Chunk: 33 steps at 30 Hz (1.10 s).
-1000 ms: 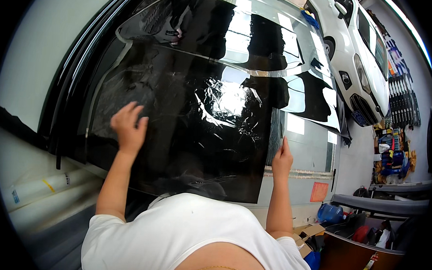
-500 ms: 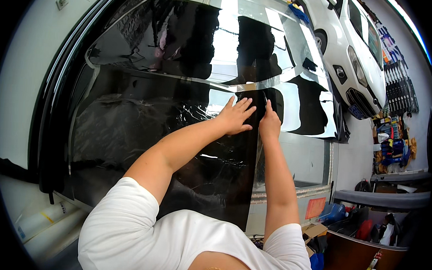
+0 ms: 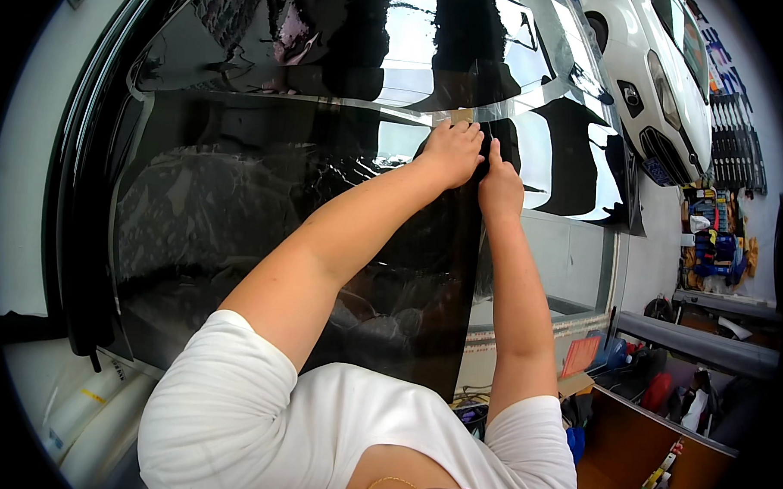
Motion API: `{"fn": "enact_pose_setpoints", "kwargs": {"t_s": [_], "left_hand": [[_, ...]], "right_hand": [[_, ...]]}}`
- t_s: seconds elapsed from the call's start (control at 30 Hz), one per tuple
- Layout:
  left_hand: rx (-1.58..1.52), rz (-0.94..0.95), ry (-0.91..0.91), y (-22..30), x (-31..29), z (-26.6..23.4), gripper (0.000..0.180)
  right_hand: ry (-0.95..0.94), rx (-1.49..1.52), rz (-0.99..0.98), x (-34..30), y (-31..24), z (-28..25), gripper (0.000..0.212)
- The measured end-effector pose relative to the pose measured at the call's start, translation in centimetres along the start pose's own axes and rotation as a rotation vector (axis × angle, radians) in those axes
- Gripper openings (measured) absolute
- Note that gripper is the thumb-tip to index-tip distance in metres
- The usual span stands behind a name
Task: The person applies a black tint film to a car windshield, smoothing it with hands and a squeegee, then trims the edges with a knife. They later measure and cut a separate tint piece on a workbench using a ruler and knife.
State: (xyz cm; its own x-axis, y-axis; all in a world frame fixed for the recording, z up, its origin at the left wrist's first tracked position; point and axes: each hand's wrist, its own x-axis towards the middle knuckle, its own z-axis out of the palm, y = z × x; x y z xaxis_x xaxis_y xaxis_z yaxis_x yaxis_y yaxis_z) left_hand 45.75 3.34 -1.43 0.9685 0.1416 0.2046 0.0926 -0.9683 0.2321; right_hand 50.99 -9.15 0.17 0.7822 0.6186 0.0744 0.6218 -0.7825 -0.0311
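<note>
In the head view my left hand (image 3: pixel 452 153) lay open on the dark film (image 3: pixel 407 284) spread over the glass desk (image 3: pixel 562 261), my right hand (image 3: pixel 502 186) was half-curled at its edge, gripping what I couldn't tell, and the sheet looked light, floppy, kinda slick, crease-prone, so best held by its edges.

Legible wording: nothing is coming through clearly enough to be read.
Blue plate (image 3: pixel 655 171): it is sitting on the front of the white car (image 3: pixel 624 50), beyond the black film sheet (image 3: pixel 203 195) to its upper right; its characters are blurring.
White roll (image 3: pixel 84 406): it is lying to the film's lower left, showing a yellow band and small dark lettering.
Red-orange sheet (image 3: pixel 581 355): it is standing to the film's lower right, its faint print staying too small to tell.
</note>
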Motion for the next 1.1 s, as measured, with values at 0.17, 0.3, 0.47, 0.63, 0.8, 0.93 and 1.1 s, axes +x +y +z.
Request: {"fn": "enact_pose_setpoints", "kwargs": {"t_s": [0.17,0.3,0.47,0.63,0.8,0.93,1.1], "left_hand": [[0.02,-0.02,-0.062,0.3,0.3,-0.6,0.045],[0.038,-0.047,-0.127,0.8,0.4,-1.3,0.046],[0.074,-0.051,-0.133,0.8,0.6,-0.9,0.049],[0.04,-0.102,-0.188,1.7,1.0,-2.0,0.061],[0.052,-0.055,-0.075,3.7,1.6,-1.7,0.083],[0.049,-0.014,-0.358,8.7,1.9,-1.1,0.099],[0.028,0.114,-0.323,16.7,-0.7,1.2,0.11]], "right_hand": [[-0.034,0.016,0.003,-2.5,0.5,-0.7,0.06],[-0.026,0.05,0.01,-7.5,1.1,-1.2,0.062],[-0.104,0.056,0.049,-16.9,2.6,-3.3,0.063],[0.055,0.291,0.225,-28.7,5.5,-5.2,0.054],[0.162,0.528,0.82,-42.4,6.3,-5.5,0.054],[0.179,0.535,0.985,-49.5,4.9,-6.3,0.052],[0.342,0.563,1.021,-56.4,6.0,-6.3,0.05]]}}
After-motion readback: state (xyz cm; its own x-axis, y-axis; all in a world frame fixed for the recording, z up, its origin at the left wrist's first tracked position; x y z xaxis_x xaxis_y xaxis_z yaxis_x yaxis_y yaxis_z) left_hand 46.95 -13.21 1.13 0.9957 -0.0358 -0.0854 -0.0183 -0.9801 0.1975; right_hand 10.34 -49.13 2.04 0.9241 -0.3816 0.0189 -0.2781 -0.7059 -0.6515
